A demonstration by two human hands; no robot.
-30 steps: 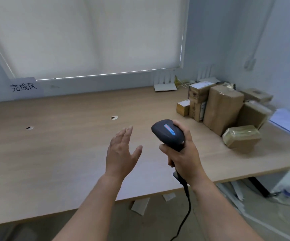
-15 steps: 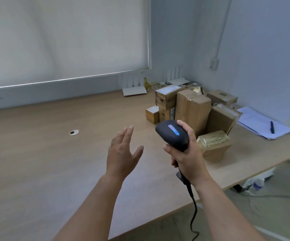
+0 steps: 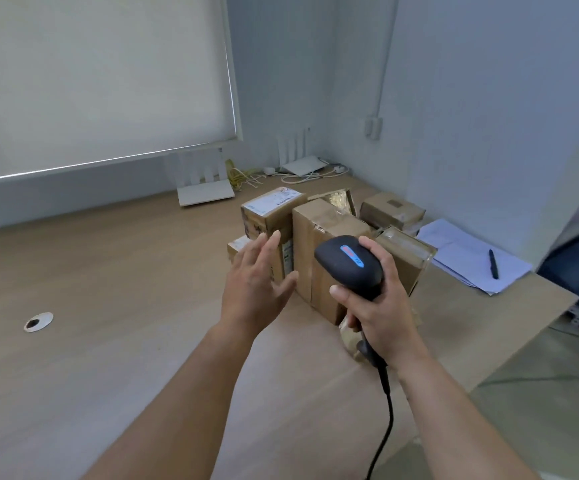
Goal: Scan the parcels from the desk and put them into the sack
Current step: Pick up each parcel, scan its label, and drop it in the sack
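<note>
Seven parcels [image 3: 319,244] cluster on the bench [image 3: 108,306] just beyond the spread, empty left hand [image 3: 257,285]; the right hand [image 3: 381,306] grips one scanner [image 3: 348,266].

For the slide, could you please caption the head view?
Right hand grips a black barcode scanner while the open left hand reaches toward cardboard parcels on the desk.

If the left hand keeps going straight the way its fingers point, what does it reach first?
Probably the labelled box at the left of the parcel pile: the left hand, open, points up at it. Depth is unclear from this one view, so the gap is uncertain.
</note>
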